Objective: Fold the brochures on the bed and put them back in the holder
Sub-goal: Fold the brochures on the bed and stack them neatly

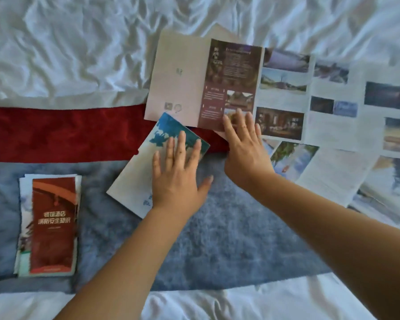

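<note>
Step in hand: folding. Left hand lies flat, fingers straight and spread, pressing the folded blue brochure at frame centre. Right hand, fingers straight and slightly spread, touches the lower edge of the open maroon brochure just above. Folded pile lower left; unfolded sheets at right. Holder not in view. Next, likely: draw the maroon one closer and fold along its creases.

The left hand covers the middle of the folded blue brochure. The unfolded sheets on the bed's right side run past the picture's edge, their print too blurred to read.
</note>
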